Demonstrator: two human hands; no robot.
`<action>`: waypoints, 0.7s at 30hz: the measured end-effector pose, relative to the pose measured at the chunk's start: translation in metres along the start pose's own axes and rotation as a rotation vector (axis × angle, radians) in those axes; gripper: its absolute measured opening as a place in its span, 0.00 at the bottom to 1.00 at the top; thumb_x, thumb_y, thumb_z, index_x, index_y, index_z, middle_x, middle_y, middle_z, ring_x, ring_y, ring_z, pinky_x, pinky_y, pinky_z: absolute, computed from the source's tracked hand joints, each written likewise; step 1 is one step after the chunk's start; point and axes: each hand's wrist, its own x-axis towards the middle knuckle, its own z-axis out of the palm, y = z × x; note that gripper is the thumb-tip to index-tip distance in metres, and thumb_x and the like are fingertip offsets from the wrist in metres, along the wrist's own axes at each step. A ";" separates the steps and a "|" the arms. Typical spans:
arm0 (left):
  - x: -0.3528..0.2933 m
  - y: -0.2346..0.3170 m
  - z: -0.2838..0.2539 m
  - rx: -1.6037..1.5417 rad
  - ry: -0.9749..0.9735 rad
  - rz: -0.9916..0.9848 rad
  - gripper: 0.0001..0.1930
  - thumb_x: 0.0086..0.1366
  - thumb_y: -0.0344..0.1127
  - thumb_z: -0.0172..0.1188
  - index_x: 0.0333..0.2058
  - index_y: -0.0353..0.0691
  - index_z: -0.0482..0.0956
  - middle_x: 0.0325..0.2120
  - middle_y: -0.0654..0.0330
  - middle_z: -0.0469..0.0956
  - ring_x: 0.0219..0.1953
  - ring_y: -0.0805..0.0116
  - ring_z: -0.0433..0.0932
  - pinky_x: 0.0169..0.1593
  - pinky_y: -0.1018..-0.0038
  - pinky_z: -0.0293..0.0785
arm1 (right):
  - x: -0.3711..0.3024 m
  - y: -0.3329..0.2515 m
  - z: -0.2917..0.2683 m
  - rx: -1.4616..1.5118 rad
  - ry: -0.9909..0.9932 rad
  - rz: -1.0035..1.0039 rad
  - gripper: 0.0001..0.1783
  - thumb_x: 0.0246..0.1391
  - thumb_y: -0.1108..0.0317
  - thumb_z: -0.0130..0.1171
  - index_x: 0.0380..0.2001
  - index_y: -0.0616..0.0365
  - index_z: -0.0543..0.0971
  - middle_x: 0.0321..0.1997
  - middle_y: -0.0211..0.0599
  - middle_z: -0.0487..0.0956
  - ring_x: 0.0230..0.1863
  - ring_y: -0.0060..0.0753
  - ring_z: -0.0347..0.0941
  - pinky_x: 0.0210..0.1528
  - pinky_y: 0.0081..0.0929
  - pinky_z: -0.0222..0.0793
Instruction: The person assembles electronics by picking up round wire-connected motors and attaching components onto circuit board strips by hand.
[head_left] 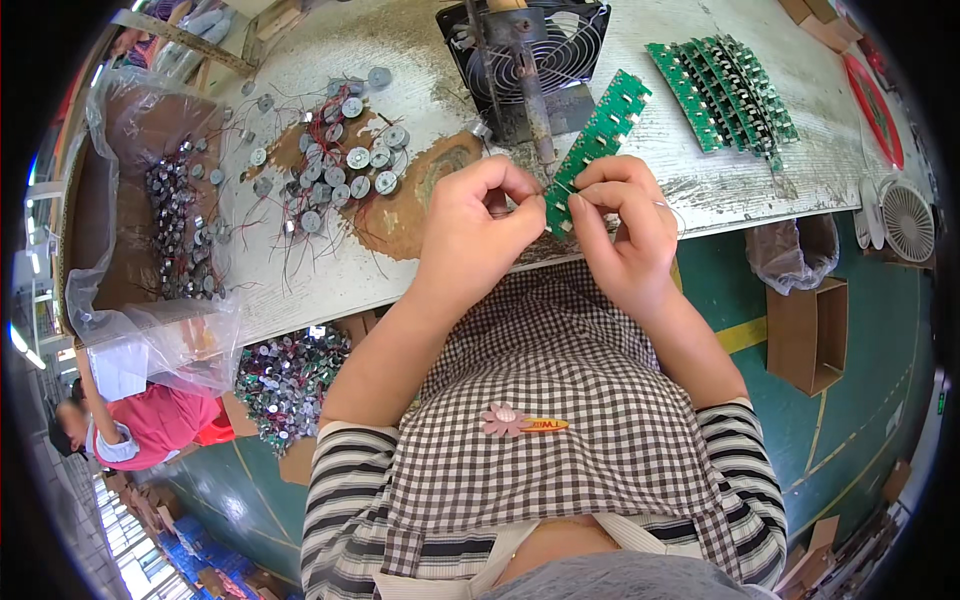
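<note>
A long green circuit board strip (605, 125) slants from between my hands up toward the fan. The fingertips of my left hand (485, 220) are pinched together at the near left edge of the strip; what lies between them is hidden. My right hand (630, 225) is closed at the strip's right edge, thumb and forefinger pressed against it. Between the two sets of fingertips a thin pale line, perhaps a wire, crosses the board. Just beyond my left fingertips a rusty metal rod on a stand, like a soldering iron (533, 105), points down.
Small round motors with thin wires (340, 170) lie heaped on the worn white table at left. A plastic-lined box (115, 200) holds more. Behind the rod stands a black fan (575, 50). Several green boards (715, 95) lie at right. A co-worker in pink (165, 425) is at lower left.
</note>
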 end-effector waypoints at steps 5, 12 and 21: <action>0.003 0.005 -0.002 0.012 0.013 0.044 0.03 0.53 0.23 0.60 0.25 0.33 0.74 0.29 0.62 0.77 0.27 0.83 0.70 0.32 0.85 0.67 | 0.007 -0.001 -0.001 -0.020 -0.019 -0.043 0.07 0.43 0.85 0.60 0.26 0.66 0.73 0.33 0.43 0.75 0.27 0.28 0.72 0.24 0.19 0.69; -0.002 -0.004 -0.002 0.019 0.013 0.018 0.04 0.53 0.23 0.60 0.25 0.34 0.73 0.29 0.62 0.77 0.25 0.83 0.71 0.28 0.85 0.67 | -0.003 -0.001 0.001 0.012 -0.037 0.020 0.08 0.43 0.85 0.60 0.27 0.65 0.73 0.33 0.42 0.74 0.27 0.29 0.71 0.25 0.20 0.69; -0.004 -0.002 -0.008 -0.056 -0.133 0.078 0.05 0.53 0.24 0.62 0.26 0.35 0.74 0.28 0.66 0.76 0.23 0.86 0.66 0.26 0.87 0.63 | -0.005 0.000 -0.005 0.111 0.037 0.158 0.05 0.48 0.83 0.57 0.29 0.65 0.72 0.36 0.44 0.73 0.28 0.24 0.68 0.28 0.18 0.66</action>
